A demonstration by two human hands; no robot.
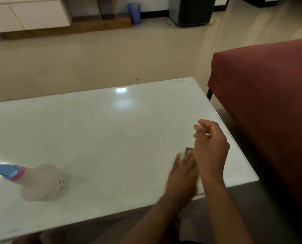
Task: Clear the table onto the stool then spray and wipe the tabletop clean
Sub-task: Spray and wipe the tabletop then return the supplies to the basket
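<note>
White glass tabletop (111, 131) with spray bottle (44, 182): left hand (182, 169) presses flat on a small cloth (188, 150), right hand (211, 147) loosely curled, empty; overlapping strokes would wipe best.

Dim warm indoor light. Ceiling-light glare on glossy surface (123, 101). Motion blur on left hand (182, 171) and spray bottle (46, 182). Wide-angle bending at edges.

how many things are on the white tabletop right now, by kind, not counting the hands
spray bottle: 1
small dark object, partly hidden by the left hand, too blurred to identify: 1
total: 2
</note>
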